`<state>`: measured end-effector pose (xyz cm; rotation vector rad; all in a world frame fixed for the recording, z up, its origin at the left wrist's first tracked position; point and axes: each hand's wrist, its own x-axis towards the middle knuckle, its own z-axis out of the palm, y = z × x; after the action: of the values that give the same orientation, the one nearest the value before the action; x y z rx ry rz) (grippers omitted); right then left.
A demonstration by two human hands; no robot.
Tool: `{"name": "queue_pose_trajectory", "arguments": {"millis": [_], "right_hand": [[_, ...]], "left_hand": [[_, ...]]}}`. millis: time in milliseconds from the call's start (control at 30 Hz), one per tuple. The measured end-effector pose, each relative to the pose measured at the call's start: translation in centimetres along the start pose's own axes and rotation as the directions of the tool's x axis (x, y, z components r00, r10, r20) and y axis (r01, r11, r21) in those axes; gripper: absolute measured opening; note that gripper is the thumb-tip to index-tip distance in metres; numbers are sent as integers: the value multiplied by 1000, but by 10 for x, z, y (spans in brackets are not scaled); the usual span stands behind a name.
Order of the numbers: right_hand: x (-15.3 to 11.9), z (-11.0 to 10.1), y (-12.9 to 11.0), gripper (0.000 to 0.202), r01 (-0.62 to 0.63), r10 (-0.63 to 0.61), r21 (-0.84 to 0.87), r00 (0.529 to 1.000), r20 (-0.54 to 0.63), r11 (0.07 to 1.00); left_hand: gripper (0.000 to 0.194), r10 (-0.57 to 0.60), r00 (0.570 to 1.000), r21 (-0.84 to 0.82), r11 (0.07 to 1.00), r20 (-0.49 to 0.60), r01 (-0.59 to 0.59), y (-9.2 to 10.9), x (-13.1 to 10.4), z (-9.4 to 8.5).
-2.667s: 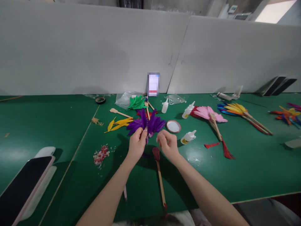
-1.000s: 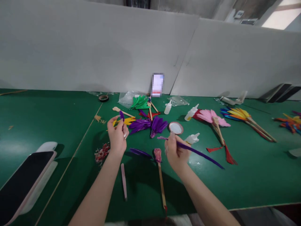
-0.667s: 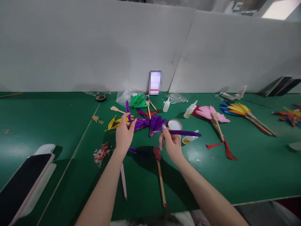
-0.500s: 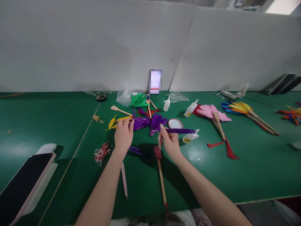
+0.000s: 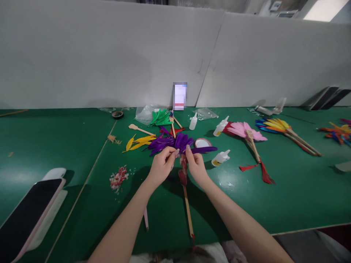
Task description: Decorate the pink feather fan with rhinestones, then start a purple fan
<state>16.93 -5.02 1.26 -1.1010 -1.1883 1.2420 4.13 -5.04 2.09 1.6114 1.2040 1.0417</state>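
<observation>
My right hand (image 5: pixel 196 166) pinches a purple feather (image 5: pixel 205 149) near its base, and the feather points to the right. Close beside it, my left hand (image 5: pixel 163 162) has its thumb and forefinger pressed together; what lies between them is too small to make out. Just beyond both hands is a pile of purple feathers (image 5: pixel 164 143). Below them a wooden stick (image 5: pixel 188 212) with a dark red head (image 5: pixel 182 177) lies on the green table, its handle toward me. Partly behind my left forearm is a pale pink strip (image 5: pixel 146 220).
Yellow feathers (image 5: pixel 141 141) and green feathers (image 5: pixel 161 117) lie behind. White glue bottles (image 5: pixel 220 158) and a round lid (image 5: pixel 203 143) are to the right, with a pink feather fan (image 5: pixel 245 130) farther over. At left are red-white scraps (image 5: pixel 119 178), black tape (image 5: pixel 117 115) and a phone (image 5: pixel 33 212).
My left hand has moved right and nearer, from the purple pile to beside my right hand. The feather in my right hand has shifted slightly left.
</observation>
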Motion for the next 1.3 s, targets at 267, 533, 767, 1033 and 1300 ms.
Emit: {"name": "queue_pose_trajectory", "arguments": {"millis": [267, 533, 767, 1033, 1300], "right_hand": [[3, -7, -1, 56, -9, 7, 103, 1000, 23, 995], [-2, -3, 1, 54, 122, -139, -160, 986, -96, 980], [-3, -2, 2, 56, 102, -123, -197, 987, -99, 975], [-2, -4, 8, 44, 239, -262, -266, 963, -55, 934], [-4, -5, 3, 50, 220, -270, -372, 959, -88, 902]], "left_hand": [[22, -78, 981, -422, 895, 180, 148, 6, -1, 2], [21, 52, 998, -5, 999, -34, -52, 0, -1, 4], [18, 354, 934, 452, 827, 47, -336, -7, -4, 2], [21, 303, 952, 503, 815, 53, -287, -8, -7, 7], [23, 206, 978, 285, 936, 32, -206, -5, -6, 9]]}}
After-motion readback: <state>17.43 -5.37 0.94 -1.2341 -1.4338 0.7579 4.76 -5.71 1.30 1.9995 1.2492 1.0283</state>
